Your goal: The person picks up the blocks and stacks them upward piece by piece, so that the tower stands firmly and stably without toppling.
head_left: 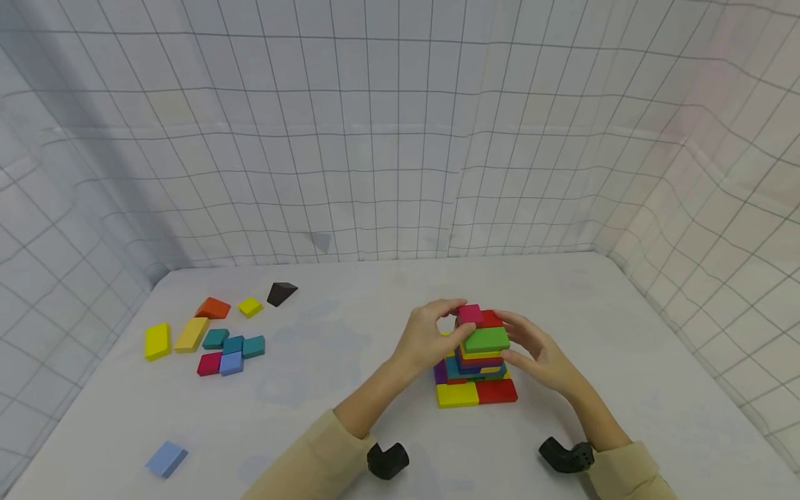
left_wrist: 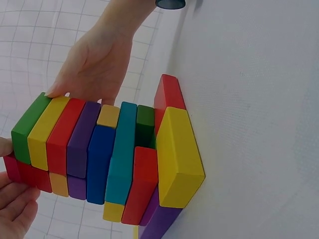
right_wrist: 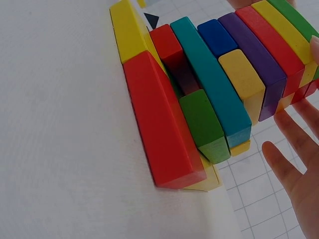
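Observation:
A layered tower of colored blocks (head_left: 478, 362) stands right of center on the table. Its lowest layer shows a yellow block (left_wrist: 180, 154) and a red block (right_wrist: 162, 124) lying flat. My left hand (head_left: 428, 337) pinches a small pink block (head_left: 470, 314) between thumb and fingers at the tower's top, beside a red block (head_left: 492, 319) and a green block (head_left: 487, 339). Around the tower's right side is my right hand (head_left: 542, 355), with spread, gently bent fingers. Its thumb touches the upper layers near the green block; the tower's back is mostly hidden.
At the left lie loose blocks: a yellow block (head_left: 157, 342), a tan block (head_left: 191, 335), an orange block (head_left: 213, 307), several teal blocks (head_left: 253, 346), a crimson block (head_left: 209, 364) and a dark wedge (head_left: 281, 293). A light blue block (head_left: 167, 459) lies nearer. Gridded cloth (head_left: 400, 139) encloses the table.

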`<state>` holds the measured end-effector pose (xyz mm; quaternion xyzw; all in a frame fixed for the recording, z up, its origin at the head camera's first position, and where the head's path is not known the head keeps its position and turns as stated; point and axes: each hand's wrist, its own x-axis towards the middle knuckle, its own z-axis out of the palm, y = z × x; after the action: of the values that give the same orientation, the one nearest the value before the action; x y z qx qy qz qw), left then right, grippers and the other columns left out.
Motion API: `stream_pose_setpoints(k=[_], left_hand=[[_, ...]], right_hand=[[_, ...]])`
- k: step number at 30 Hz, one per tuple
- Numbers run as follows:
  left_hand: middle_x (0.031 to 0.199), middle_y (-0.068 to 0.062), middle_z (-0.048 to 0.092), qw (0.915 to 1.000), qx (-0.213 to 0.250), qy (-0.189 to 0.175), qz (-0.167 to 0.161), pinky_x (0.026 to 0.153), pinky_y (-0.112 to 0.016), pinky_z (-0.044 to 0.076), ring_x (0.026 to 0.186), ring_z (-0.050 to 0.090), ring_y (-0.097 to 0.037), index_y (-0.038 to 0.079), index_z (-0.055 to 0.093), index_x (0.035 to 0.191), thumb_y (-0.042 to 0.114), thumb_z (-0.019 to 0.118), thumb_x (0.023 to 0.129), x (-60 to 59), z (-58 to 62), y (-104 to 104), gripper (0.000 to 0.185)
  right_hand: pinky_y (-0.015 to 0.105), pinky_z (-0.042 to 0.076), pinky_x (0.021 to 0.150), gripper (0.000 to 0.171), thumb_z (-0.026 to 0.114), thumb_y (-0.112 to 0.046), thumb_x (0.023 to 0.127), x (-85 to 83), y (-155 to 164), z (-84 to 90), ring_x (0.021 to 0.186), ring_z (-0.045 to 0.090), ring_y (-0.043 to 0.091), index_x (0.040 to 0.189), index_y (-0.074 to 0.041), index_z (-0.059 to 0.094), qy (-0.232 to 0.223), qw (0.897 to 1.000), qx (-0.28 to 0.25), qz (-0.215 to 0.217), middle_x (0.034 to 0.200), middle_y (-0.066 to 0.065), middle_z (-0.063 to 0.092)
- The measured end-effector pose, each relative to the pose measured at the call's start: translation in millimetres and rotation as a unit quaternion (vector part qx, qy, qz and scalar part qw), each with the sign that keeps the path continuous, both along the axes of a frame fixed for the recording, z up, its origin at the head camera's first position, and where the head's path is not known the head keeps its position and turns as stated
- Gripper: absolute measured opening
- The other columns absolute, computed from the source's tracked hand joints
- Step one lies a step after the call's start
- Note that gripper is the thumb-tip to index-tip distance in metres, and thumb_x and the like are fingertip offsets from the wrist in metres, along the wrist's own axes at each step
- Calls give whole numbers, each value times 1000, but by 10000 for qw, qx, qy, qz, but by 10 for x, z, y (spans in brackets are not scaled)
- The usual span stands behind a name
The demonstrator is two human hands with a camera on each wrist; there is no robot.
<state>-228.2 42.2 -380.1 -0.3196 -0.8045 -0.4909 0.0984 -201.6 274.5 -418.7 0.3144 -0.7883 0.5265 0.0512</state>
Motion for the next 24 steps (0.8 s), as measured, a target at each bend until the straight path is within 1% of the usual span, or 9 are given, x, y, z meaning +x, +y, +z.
stream_pose_setpoints(k=[7,9,11,14,17,19,21,22,24], left_hand=[[113,-9,63,10000,-14,-22,-75,89,-32,48,103,58,-20,2,56,122,25,68,83,-3,24,-88,47],[114,-9,62,9999,103,46,-21,89,-34,47,105,57,-21,2,55,123,24,69,81,1,41,-192,50],[114,-10,62,9995,196,221,52,89,-36,47,105,57,-22,3,55,123,21,71,80,-1,43,-363,50],[113,-9,62,9983,85,521,253,88,-39,47,103,56,-21,4,57,121,18,74,77,17,23,-752,49],[116,-7,61,9968,-338,557,456,89,-42,46,106,55,-21,5,57,121,18,74,77,88,-19,-1255,49],[118,-5,60,9941,-759,369,683,90,-43,46,109,53,-20,8,56,122,19,73,78,172,-50,-1619,49],[120,-4,58,9884,-1184,139,941,89,-43,46,110,52,-20,9,55,123,20,72,79,277,-84,-1981,49],[121,-4,58,9839,-1397,55,1112,89,-40,47,111,51,-17,10,55,123,21,72,79,335,-108,-2164,48],[120,-4,58,9749,-1737,-184,1380,86,-41,48,110,49,-7,12,56,122,22,72,79,464,-154,-2519,47]], right_hand=[[22,38,97,58,57,5,84,2,-9,5,120,44,7,137,0,34,-3,10000,-10,-21,138,-3,41],[22,38,96,59,57,5,83,3,-13,4,120,44,7,137,0,34,-15,10000,-30,-36,138,-4,41],[22,38,96,59,57,6,83,3,-13,-3,120,44,7,137,0,35,-27,10000,-55,-33,138,-4,41],[20,37,97,59,57,6,84,10,-13,2,121,43,8,138,-1,34,-89,9999,-49,-29,138,-4,40],[19,37,97,59,57,7,84,17,-12,10,121,43,8,138,-2,34,-96,9999,-40,-11,139,-3,40],[19,37,97,60,56,7,84,19,-14,14,121,43,8,138,-2,34,-80,10000,-49,-12,139,-3,40],[19,37,97,60,56,8,83,20,-20,19,121,43,8,138,-1,34,-23,10000,-80,-14,138,-1,40],[19,37,97,60,56,8,83,21,-24,21,121,43,8,138,-1,34,4,10000,-86,-18,138,-1,40],[19,37,97,59,56,8,83,23,-30,27,121,43,8,137,-1,34,15,10000,-86,-22,138,-1,40]])
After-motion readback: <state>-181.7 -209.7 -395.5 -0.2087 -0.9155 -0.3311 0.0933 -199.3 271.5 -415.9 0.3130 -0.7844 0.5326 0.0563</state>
